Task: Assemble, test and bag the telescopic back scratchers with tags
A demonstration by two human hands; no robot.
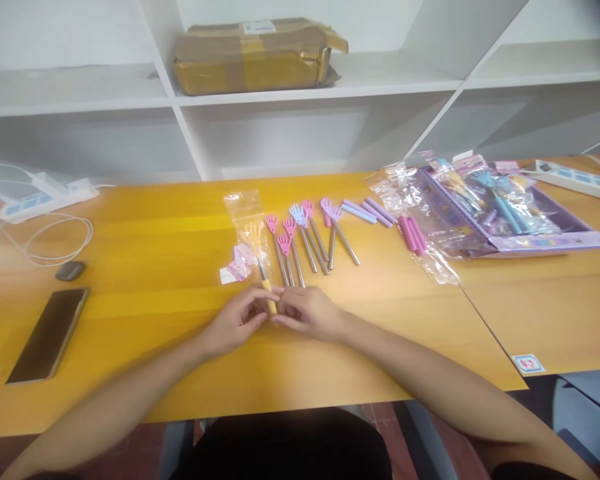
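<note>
Both hands meet near the table's front middle around a yellow-handled back scratcher (267,285) in a clear plastic bag (245,207). My left hand (237,319) has its fingers closed on the handle from the left; my right hand (313,313) pinches it from the right. The yellow claw head points away from me inside the bag. Pink and white cards (239,263) lie beside the bag. Just beyond my right hand are several metal-rod scratchers (309,240) with pink, blue and purple claw heads. Purple tubes (375,212) and pink tubes (413,235) lie further right.
A purple display box (545,241) with bagged scratchers sits at the right, loose plastic bags beside it. At the left are a phone (49,335), a small dark case (71,270) and a power strip (47,200). Behind stands a white shelf (305,99) holding a taped carton (253,59).
</note>
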